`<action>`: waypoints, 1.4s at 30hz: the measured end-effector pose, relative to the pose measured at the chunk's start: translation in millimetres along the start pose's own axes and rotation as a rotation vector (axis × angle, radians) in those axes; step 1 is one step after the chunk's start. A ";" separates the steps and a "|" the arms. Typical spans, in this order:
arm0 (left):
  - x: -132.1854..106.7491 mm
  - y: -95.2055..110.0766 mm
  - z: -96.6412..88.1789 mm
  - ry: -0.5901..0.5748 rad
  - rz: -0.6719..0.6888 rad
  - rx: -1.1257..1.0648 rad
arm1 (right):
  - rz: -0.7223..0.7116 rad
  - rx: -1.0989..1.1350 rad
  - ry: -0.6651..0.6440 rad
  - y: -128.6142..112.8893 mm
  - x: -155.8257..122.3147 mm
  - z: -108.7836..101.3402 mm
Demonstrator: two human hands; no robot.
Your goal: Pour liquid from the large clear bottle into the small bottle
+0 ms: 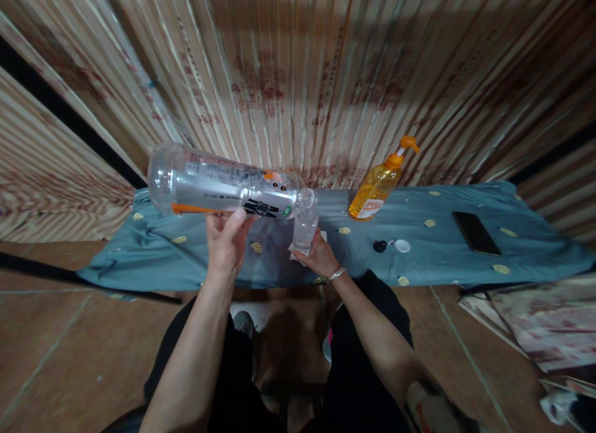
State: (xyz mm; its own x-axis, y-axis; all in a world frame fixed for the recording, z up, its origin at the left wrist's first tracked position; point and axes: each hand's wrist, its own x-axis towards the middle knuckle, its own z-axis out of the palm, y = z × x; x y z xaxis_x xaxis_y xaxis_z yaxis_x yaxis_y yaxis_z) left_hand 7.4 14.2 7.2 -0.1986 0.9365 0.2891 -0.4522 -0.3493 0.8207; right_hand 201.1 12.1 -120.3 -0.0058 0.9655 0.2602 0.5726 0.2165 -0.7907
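Observation:
My left hand (228, 240) grips a large clear plastic bottle (223, 184) with a grey and orange label, tipped on its side so its mouth points right. The mouth meets the top of a small clear bottle (305, 225) that stands upright on the blue cloth. My right hand (319, 256) is wrapped round the base of that small bottle, with a bit of white tissue under it. A bracelet sits on my right wrist.
A low table (535, 246) under a blue patterned cloth carries an orange pump bottle (377, 187), a black cap (380, 246), a white cap (402, 245) and a black phone (475, 232). A striped wall stands behind. Papers (540, 324) lie on the floor at right.

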 end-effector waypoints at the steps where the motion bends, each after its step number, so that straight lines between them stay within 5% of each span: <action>1: 0.2 0.0 0.0 -0.001 -0.001 0.001 | -0.005 0.002 0.002 0.0 -0.1 -0.1; 42: 8.3 1.2 1.6 -0.050 -0.048 -0.046 | 0.010 0.027 -0.009 -1.9 -0.3 -1.7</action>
State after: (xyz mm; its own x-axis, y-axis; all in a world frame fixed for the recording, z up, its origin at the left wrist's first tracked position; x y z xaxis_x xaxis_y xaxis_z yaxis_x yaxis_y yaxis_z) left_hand 6.6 21.6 11.4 -0.1329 0.9523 0.2748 -0.4998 -0.3038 0.8111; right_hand 201.4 11.1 -118.0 -0.0075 0.9689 0.2474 0.5503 0.2106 -0.8080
